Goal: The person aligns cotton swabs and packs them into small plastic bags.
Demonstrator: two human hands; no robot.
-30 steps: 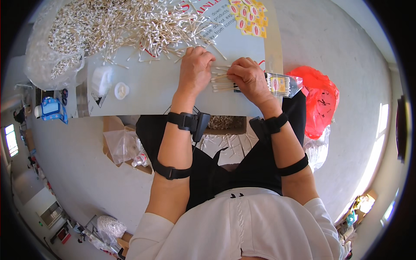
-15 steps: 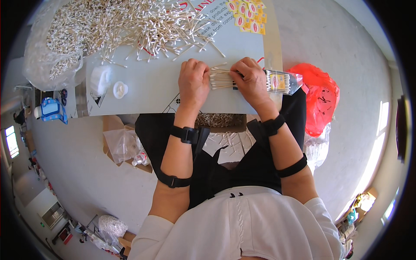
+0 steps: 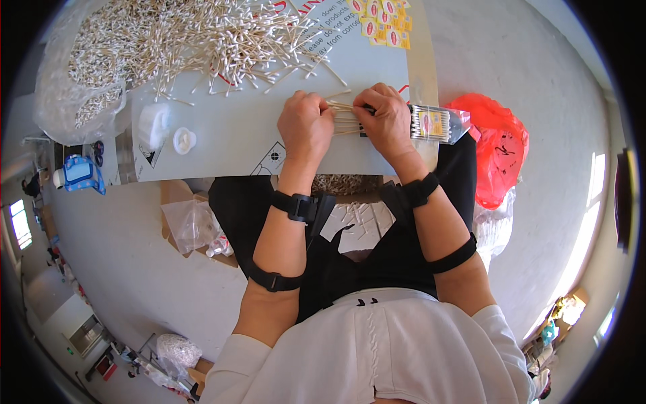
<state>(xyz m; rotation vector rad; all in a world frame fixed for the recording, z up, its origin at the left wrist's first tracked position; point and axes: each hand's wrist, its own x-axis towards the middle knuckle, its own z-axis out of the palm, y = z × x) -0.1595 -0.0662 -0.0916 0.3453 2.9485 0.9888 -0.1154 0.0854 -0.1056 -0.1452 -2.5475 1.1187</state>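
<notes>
My left hand (image 3: 306, 124) grips one end of a bundle of cotton swabs (image 3: 344, 119) lying across the grey table top (image 3: 229, 135). My right hand (image 3: 385, 121) holds the other end, where the swabs enter a clear plastic packet (image 3: 437, 124) with a yellow and red label. The packet sticks out to the right of that hand. A large loose heap of cotton swabs (image 3: 195, 37) covers the far part of the table.
A clear bag full of swabs (image 3: 81, 81) lies at the far left. A white lid (image 3: 184, 139) and a white container (image 3: 153, 124) stand left of my hands. Yellow labels (image 3: 380, 23) lie at the back. A red plastic bag (image 3: 494, 145) sits on the floor to the right.
Both hands have drawn closer together on the swab bundle, and more of the bundle sits inside the clear packet than a second ago.
</notes>
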